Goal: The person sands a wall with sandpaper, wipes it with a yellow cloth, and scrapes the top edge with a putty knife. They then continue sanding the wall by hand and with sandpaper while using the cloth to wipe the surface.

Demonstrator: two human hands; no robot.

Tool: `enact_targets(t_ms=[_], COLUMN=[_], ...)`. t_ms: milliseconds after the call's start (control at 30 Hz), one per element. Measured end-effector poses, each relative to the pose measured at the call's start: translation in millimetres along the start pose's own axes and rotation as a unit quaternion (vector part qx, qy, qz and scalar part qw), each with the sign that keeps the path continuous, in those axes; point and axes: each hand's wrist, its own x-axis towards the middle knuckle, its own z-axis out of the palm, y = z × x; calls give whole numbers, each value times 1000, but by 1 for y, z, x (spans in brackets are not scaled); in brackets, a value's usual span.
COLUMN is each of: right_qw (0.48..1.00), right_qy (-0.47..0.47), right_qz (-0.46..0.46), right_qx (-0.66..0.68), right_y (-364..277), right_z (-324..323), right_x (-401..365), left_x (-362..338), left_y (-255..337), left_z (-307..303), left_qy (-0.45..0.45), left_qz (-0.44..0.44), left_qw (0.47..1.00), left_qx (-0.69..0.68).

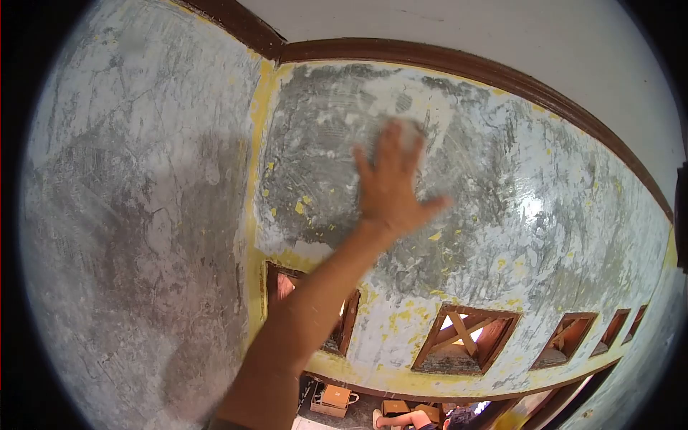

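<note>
My left hand (390, 188) is raised against the patchy grey and white wall (322, 150), its back toward me. The fingers are spread and point up, with the thumb out to the right; the fingertips are blurred by motion. They overlap the lower part of a pale, whitish patch (437, 104) on the wall. Nothing shows in this hand, though its palm side is hidden. My forearm crosses in front of a small framed opening (350, 319). My right hand is outside the view.
Brown wooden trim (401, 51) runs under the white ceiling (459, 25). A yellow-edged corner (259, 143) meets the left wall (143, 215). Several wood-framed openings (466, 340) line the lower wall. Below are cardboard boxes (335, 396) and a person's leg (405, 419).
</note>
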Motion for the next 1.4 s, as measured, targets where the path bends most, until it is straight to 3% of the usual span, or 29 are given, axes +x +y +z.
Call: enact_targets(t_ms=[33, 67, 100, 133, 200, 233, 267, 333, 367, 400, 433, 467, 567, 600, 667, 733, 867, 900, 933, 1000, 1067, 1100, 1133, 1167, 1200, 1267, 1300, 1367, 1400], right_qw=[989, 941, 913, 913, 849, 766, 795, 613, 468, 481, 454, 402, 377, 381, 541, 577, 366, 293, 294, 224, 220, 304, 366, 527, 401, 562, 531, 554, 574], right_qy=[16, -28, 147, 153, 18, -39, -116, -92, 25, 8, -9, -41, -70, -67, 74, 43, -244, -265, -265, -313, -228, -209, -148, -142, 12, 81, 218, 281, 241], right_qz=[-130, -296, -336, -363, -527, -640, -593, -707, -746, -774, -777, -791, -829, -829, -797, -796, -848, -870, -870, -887, -910, -858, -855, -766, -873, -793, -792, -766, -768], right_qx=[69, 162, 176, 103, 4, -37, -61, -341, -474, -412, -436, -459, -406, -404, -259, -181, -297, -294, -293, -254, -267, -358, -337, -340, -278, -218, -208, -168, -151], right_y=[-42, -118, -175, -194, -272, -312, -332, -352, -339, -332, -338, -352, -391, -402, -402, -371, -233, -217, -219, -229, -280, -315, -347, -386, -427, -478, -490, -480, -474], right_z=[15, 64, 127, 131, 208, 271, 312, 387, 421, 447, 465, 479, 525, 549, 599, 627, 619, 608, 606, 591, 586, 564, 552, 543, 531, 497, 499, 522, 539], right_x=[28, 26, 6, 52, 60, 21, 18, -7, -25, -38, -51, -62, -83, -86, -92, -117, -164, -171, -168, -147, -129, -130, -111, -86, -45, -13, 28, 20, 14], left_x=[-16, -23, -29, -31, -36, -44, -54, -90, -108, -125, -141, -153, -189, -202, -220, -232, -269, -273, -273, -264, -259, -257, -256, -255, -254, -253, -255, -256, -257], left_y=[13, 11, 8, 7, -21, -38, -58, -86, -96, -104, -110, -112, -118, -121, -118, -112, -115, -115, -114, -109, -111, -115, -117, -119, -122, -127, -128, -130, -130], left_z=[4, 7, 11, 12, -4, -5, -3, -6, -13, -19, -24, -31, -47, -44, -50, -66, -90, -98, -108, -119, -125, -129, -133, -137, -143, -152, -154, -157, -158], left_qy=[-16, -19, -18, -15, -43, -28, -14, -25, -23, -50, -78, -73, -57, -9, 27, 37, 62, 83, 99, 109, 77, 74, 76, 81, 87, 98, 100, 100, 99], left_qz=[70, 68, 97, 125, 31, -13, -53, -94, -92, -110, -128, -129, -126, -136, -168, -204, -251, -263, -281, -267, -277, -278, -277, -274, -273, -274, -276, -275, -275], left_qw=[996, 996, 995, 992, 999, 999, 998, 995, 996, 993, 988, 988, 986, 979, 966, 951, 919, 902, 884, 883, 873, 864, 857, 851, 846, 839, 835, 831, 829], left_qx=[-46, -48, -28, -8, -4, 12, 31, -3, 0, -17, -36, -38, -94, -152, -195, -231, -299, -332, -361, -370, -394, -413, -429, -441, -449, -460, -465, -473, -476])
